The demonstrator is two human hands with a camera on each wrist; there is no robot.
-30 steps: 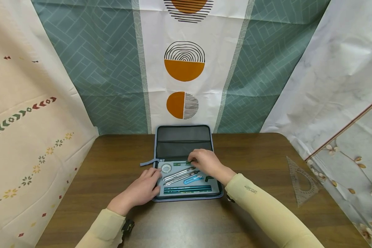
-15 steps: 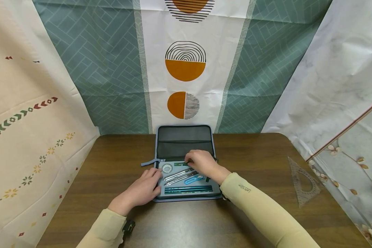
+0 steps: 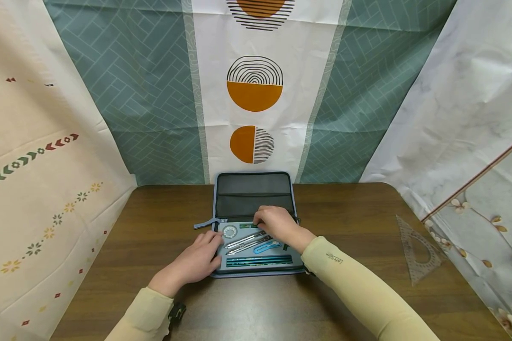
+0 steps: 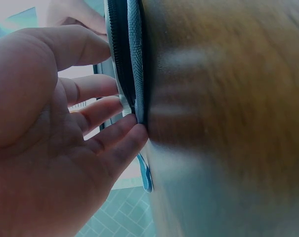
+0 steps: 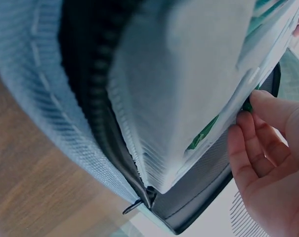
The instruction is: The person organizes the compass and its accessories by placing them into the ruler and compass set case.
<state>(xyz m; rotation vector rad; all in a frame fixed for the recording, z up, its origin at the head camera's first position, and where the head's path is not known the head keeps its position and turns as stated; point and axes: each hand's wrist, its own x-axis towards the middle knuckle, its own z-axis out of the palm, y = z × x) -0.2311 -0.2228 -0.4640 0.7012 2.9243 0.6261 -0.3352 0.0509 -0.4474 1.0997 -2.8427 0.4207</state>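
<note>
An open zippered case (image 3: 256,274) holds a pale grey tray of drawing tools on the table. My left hand (image 3: 198,258) rests at the case's left edge, its fingers extended against the zipper border (image 4: 136,59). At the tray's far slot, my right hand (image 3: 279,222) pinches a small dark green piece (image 5: 247,105) between thumb and fingers; its kind is mostly hidden. Another green piece (image 5: 204,132) lies in the tray. Near the hands are a round white dial (image 3: 229,231), metal compasses (image 3: 245,242), a blue utility knife (image 3: 266,246) and green-blue pencils (image 3: 258,261).
The case's lid (image 3: 253,187) stands raised at the back, near the patterned curtain (image 3: 162,142). A blue pull strap (image 3: 205,223) sticks out at left. One clear set square (image 3: 418,253) lies at the right of the wooden table (image 3: 345,208).
My right hand has slid slightly left along the tray's far slot and is now almost still. The left hand stays at the case's left edge.
</note>
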